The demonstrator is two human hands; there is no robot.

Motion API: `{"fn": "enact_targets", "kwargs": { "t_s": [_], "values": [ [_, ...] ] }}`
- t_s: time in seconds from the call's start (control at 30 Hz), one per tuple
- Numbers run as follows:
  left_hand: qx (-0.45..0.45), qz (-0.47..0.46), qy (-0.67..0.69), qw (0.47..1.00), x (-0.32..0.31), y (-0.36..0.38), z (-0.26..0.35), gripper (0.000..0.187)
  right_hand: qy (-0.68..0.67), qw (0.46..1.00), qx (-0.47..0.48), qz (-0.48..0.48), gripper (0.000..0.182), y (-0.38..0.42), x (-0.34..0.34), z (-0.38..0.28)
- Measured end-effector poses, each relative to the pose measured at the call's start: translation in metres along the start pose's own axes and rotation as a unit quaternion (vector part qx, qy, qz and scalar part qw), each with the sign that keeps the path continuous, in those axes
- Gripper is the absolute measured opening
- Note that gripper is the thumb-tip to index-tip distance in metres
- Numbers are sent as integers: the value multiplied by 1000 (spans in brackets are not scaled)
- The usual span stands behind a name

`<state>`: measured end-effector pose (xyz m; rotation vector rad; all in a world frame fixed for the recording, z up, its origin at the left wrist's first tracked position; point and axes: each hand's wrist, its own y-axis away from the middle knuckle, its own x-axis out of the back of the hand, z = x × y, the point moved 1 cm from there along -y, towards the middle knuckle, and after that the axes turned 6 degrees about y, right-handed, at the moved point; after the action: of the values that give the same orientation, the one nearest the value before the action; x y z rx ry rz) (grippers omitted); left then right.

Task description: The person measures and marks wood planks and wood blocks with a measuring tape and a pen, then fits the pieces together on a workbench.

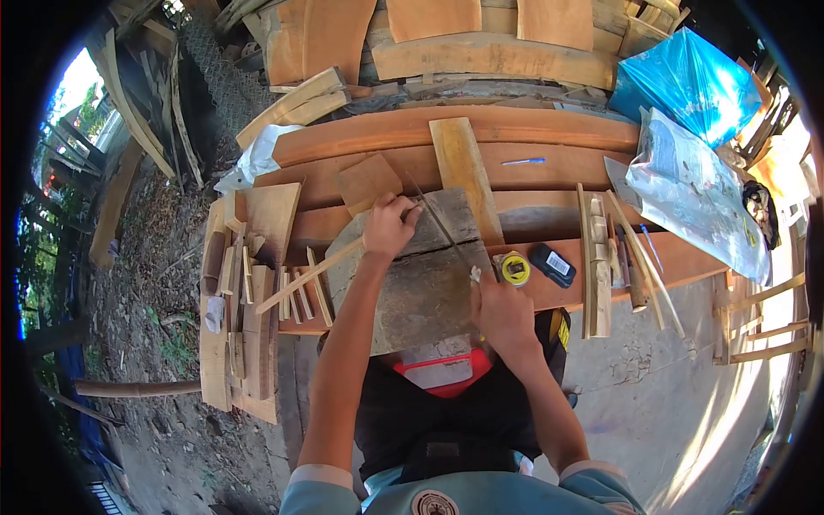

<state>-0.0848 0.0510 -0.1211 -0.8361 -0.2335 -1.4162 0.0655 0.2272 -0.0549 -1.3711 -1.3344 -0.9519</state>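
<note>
My left hand (390, 227) is closed around a thin wooden stick (311, 276), pressing it on a worn wooden board (412, 296). The stick slants down to the left, and its far end is hidden under my fingers. My right hand (505, 319) is closed at the near end of a long, thin metal blade (445, 225), which looks like a narrow saw. The blade runs diagonally over the board, its far end just beyond my left fingers. Its handle is mostly covered by my right hand. A small whitish bit shows by my right thumb.
A yellow tape measure (515, 269) and a dark case (552, 265) sit right of the board. Wooden strips (598, 266) lie farther right. More wood pieces (257, 330) are at left. A blue pen (524, 160) and a plank (463, 172) lie beyond, near a plastic sheet (695, 184).
</note>
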Motion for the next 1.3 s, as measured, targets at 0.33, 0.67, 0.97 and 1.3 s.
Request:
{"fn": "enact_targets", "kwargs": {
  "t_s": [0.33, 0.67, 0.97, 1.3],
  "values": [
    [-66, 25, -3, 998, 1, 2, -4, 12, -22, 1000, 4, -13, 16, -69, -41, -17],
    [-51, -8, 11, 999, 3, 4, -3, 7, -29, 999, -14, -43, 17, 13, -17, -8],
    [-53, -11, 8, 999, 9, 1, 5, 10, -45, 999, 5, -6, 16, -5, -26, 18],
    [-105, 0, 16, 994, 4, -1, -6, 8, -77, 996, -36, 23, 16, -71, -50, -22]
  ]
}}
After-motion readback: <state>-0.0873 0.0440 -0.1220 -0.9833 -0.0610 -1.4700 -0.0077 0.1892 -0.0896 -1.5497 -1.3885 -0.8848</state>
